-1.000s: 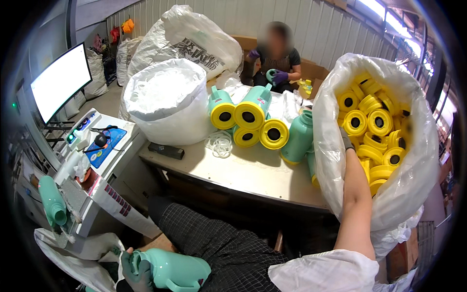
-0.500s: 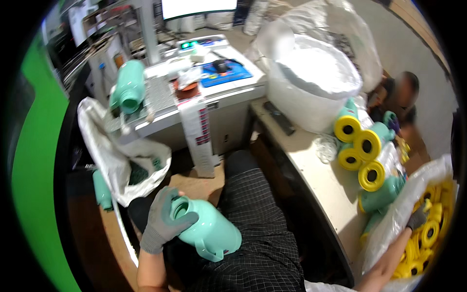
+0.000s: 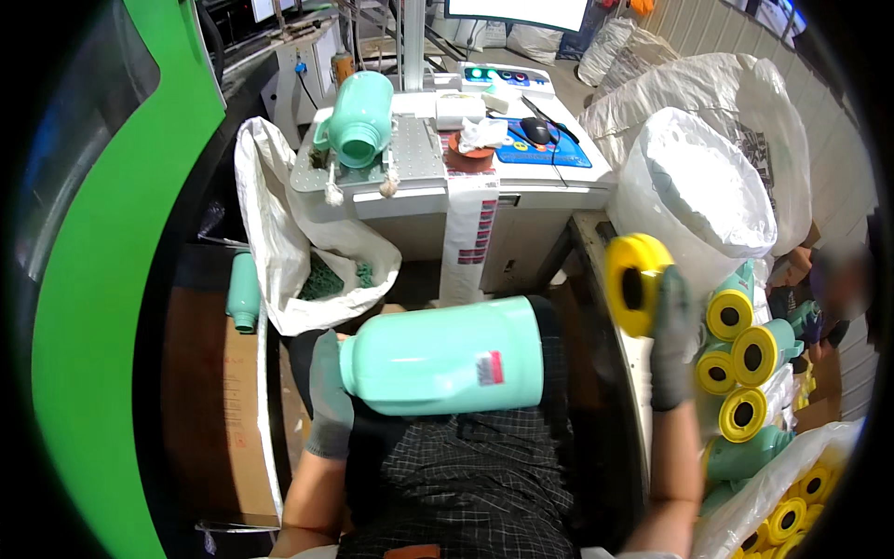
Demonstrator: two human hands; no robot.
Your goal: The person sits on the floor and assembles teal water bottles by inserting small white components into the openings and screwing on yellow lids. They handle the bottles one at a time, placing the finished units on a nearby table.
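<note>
A mint-green plastic jug body (image 3: 442, 359) lies on its side across my lap, a small label on its wall. My left hand (image 3: 329, 396), in a grey glove, is closed around its narrow neck at the left. Off to the right, above the side table's edge, my gloved right hand (image 3: 672, 345) grips a yellow ring-shaped cap (image 3: 644, 250) with a dark round centre. This cap is apart from the jug's wide end, which faces right.
Green jugs with yellow caps (image 3: 743, 415) are stacked on the right table. A bag of yellow caps (image 3: 788, 514) stands below them. Another green jug (image 3: 361, 107) lies on the machine ahead. A white sack (image 3: 270, 196) hangs at left. Another person (image 3: 838, 279) is at far right.
My right hand has come up out of the bag with a yellow cap. The jug has swung level, its wide end now to the right. The head view has shifted.
</note>
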